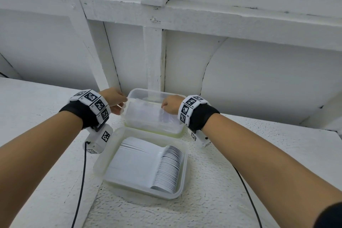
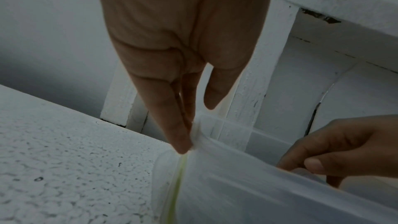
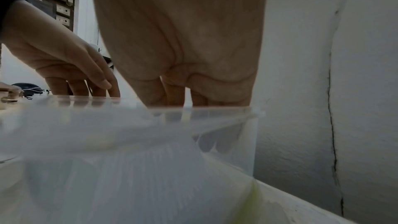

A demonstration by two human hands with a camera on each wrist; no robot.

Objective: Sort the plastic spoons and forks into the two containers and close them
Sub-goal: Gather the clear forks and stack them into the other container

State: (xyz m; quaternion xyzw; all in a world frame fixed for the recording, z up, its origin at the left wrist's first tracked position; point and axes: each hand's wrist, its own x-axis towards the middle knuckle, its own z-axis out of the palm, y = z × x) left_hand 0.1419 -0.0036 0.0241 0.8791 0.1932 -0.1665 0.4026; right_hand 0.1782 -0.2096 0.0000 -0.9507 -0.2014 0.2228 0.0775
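While both hands work the far box: a clear lid [image 1: 148, 112] sits tilted over the far container [image 1: 157, 131], by the counter's back edge.
Left hand [image 1: 114, 98]: fingers [image 2: 172, 125] pressed together, pinching the lid's left edge.
Right hand [image 1: 171, 104]: fingers [image 3: 150, 94] curled over the lid's right edge.
Near container [image 1: 182, 181]: open, just in front, spoons [image 1: 170, 167] stacked inside.
Forks: can't tell, too blurry.

A clear plastic container [image 1: 172, 155] is sitting open on the near side, holding white spoons [image 1: 169, 167] stacked in a neat row. Just behind it, touching, a second clear container [image 1: 137, 93] is sitting with its translucent lid [image 1: 146, 114] tilting over it, the contents blurred.
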